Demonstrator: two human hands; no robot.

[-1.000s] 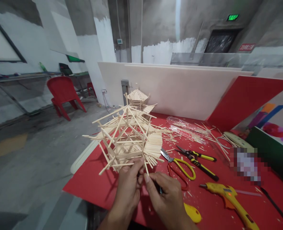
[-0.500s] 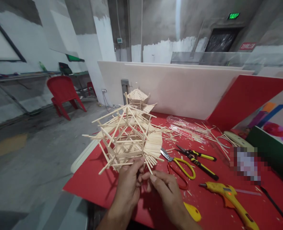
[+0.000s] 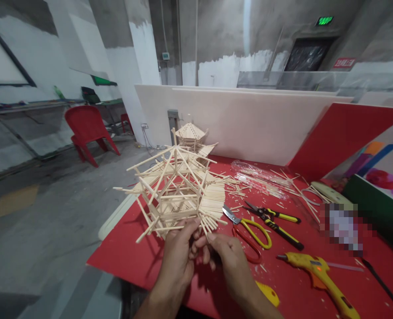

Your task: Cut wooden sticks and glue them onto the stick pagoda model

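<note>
A pavilion model of thin wooden sticks [image 3: 179,204] stands near the front of the red tabletop, its roof an open frame of sloping sticks. My left hand [image 3: 179,248] is closed on its near lower edge, thumb on top and the other fingers underneath. Just right of it, my right hand [image 3: 225,254] pinches the outer end of a wooden stick [image 3: 204,226] at the model's near right corner. Short sticks fan out there, beside a slatted eave panel [image 3: 213,197]. Where my fingertips meet below the edge, they partly hide each other.
Right of the model lie red-and-yellow scissors [image 3: 249,230], pliers-like cutters [image 3: 276,223] and a yellow glue gun [image 3: 318,277]. Bagged sticks [image 3: 263,179] and scraps are farther back. A finished-roof pavilion [image 3: 191,133] stands behind, before white boards [image 3: 249,124].
My right hand has shifted slightly up and left along the stick, its fingers now closer to the model. My left hand and the model stay almost where they were.
</note>
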